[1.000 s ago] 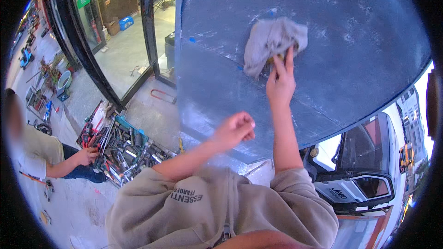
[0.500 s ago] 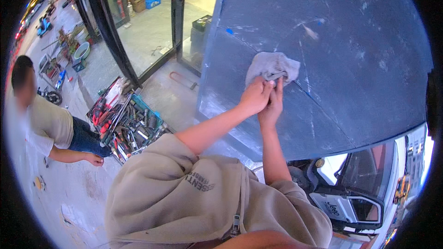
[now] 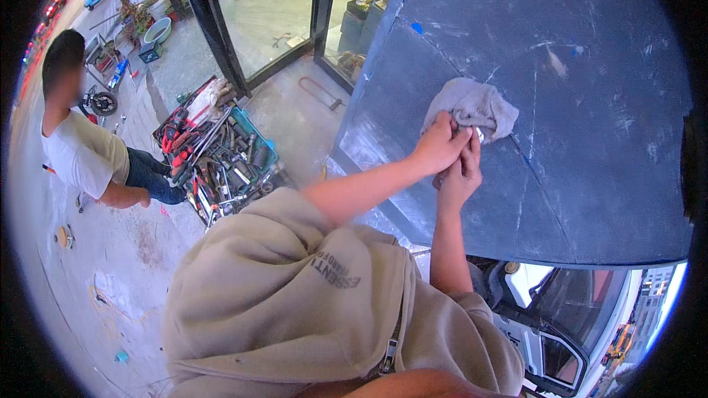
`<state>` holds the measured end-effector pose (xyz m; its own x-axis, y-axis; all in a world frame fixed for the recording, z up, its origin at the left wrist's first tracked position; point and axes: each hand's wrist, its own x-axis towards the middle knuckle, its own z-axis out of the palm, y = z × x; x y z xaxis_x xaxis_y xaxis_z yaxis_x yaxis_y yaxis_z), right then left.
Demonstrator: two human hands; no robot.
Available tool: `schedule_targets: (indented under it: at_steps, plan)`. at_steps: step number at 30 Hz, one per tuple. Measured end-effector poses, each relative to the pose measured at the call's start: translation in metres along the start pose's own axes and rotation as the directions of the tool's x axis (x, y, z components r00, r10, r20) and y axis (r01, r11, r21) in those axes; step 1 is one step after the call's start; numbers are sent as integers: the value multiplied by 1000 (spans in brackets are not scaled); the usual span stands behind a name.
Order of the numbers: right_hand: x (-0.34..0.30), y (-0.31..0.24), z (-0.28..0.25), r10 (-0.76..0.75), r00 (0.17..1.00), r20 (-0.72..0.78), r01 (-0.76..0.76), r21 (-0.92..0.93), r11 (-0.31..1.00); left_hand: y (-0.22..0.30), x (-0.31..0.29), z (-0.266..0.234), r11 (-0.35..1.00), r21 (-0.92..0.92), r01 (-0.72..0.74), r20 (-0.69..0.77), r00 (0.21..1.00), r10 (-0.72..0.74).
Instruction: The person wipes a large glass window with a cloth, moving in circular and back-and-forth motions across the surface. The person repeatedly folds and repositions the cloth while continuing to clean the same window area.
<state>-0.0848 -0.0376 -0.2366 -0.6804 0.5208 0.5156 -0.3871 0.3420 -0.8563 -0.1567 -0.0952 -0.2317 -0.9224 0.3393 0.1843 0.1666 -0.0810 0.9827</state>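
A crumpled grey cloth point(image 3: 483, 107) lies against a large dark blue-grey panel point(image 3: 590, 177) in front of me. My left hand point(image 3: 439, 147) is closed with its fingertips pinching the near edge of the cloth. Pressed up beside it from below, my right hand point(image 3: 461, 177) is closed too, its fingertips at the cloth's near side. A small shiny metal bit point(image 3: 480, 134) peeks out between the right fingertips and the cloth. Most of what the right fingers hold is hidden. Pale scuffs and long crease lines mark the panel.
To the left, a tray of hand tools point(image 3: 221, 158) stands heaped full. A person point(image 3: 92, 151) stands beyond it. Glass doors with a dark frame point(image 3: 214, 26) rise behind. Below the panel's near edge is a white vehicle point(image 3: 560, 354). A red U-shaped bar point(image 3: 321, 93) lies on the floor.
The view has shifted, so the scene sits farther right. My hands stay at the cloth, and the shiny metal bit now shows at the fingertips. The other person's arm has drawn in toward the body.
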Motion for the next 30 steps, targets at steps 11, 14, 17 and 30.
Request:
schedule_targets:
  at_steps: [11,14,17,30]
  plan:
    - [-10,-2,-59,46,991,128,-72,209,975,12,-5,40,900,-436,17,22,1000,-8]
    - [-10,-13,-83,110,990,92,-132,270,954,21,-14,59,863,-492,116,75,993,-91]
    - [-13,-25,-119,417,904,91,-426,229,875,1,-28,86,912,-390,130,53,992,-119]
    - [27,-17,-73,586,791,179,-603,64,795,-13,9,26,1000,-23,12,-32,999,-13]
